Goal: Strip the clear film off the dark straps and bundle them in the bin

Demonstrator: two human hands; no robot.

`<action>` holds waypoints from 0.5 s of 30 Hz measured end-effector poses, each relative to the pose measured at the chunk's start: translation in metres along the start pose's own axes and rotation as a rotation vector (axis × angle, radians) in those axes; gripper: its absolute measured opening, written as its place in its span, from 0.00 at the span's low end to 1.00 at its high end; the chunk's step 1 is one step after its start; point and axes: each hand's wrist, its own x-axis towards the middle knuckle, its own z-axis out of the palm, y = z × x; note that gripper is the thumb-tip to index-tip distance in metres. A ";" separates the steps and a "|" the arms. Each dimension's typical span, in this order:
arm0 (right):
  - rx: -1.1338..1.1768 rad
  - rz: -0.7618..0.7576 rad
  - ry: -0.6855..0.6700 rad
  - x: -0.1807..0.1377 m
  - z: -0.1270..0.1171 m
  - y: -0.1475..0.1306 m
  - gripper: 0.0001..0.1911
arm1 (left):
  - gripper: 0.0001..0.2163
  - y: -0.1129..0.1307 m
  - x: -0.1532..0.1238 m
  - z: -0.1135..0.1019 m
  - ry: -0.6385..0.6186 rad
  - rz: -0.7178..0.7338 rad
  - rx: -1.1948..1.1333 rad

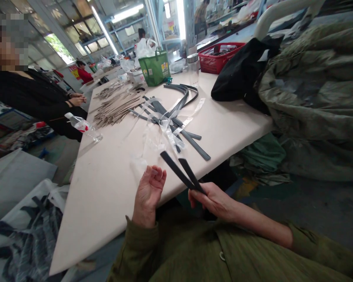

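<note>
My right hand [210, 199] is closed around two flat black strips [178, 171], pinched near their lower ends. Their free ends spread apart and point up and left over the table edge. Palm upward, my left hand [150, 192] is beside them with its fingers loosely curled, and I make out nothing in it. Just behind its fingertips lies a thin piece of clear plastic film [139, 162]. Farther in on the pale table [111, 172] is a loose pile of black strips [194, 145], tangled with clear plastic strips [166, 125].
Thin brown strips [114, 111] lie at the far left, near a plastic bottle [85, 127]. Behind stand a green bag [155, 68], a clear jar [193, 70] and a red basket [220, 58]. Large sacks [317, 86] crowd the right side. A person in black [32, 94] stands left.
</note>
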 end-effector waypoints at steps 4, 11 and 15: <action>0.009 0.046 -0.065 -0.011 0.007 0.009 0.22 | 0.10 0.004 0.000 0.018 0.081 -0.016 -0.029; -0.069 0.062 -0.062 -0.008 0.008 0.017 0.21 | 0.15 0.005 -0.009 0.036 0.082 -0.057 -0.120; -0.110 0.067 -0.065 -0.004 0.007 0.019 0.20 | 0.16 0.002 -0.013 0.040 0.068 -0.075 -0.128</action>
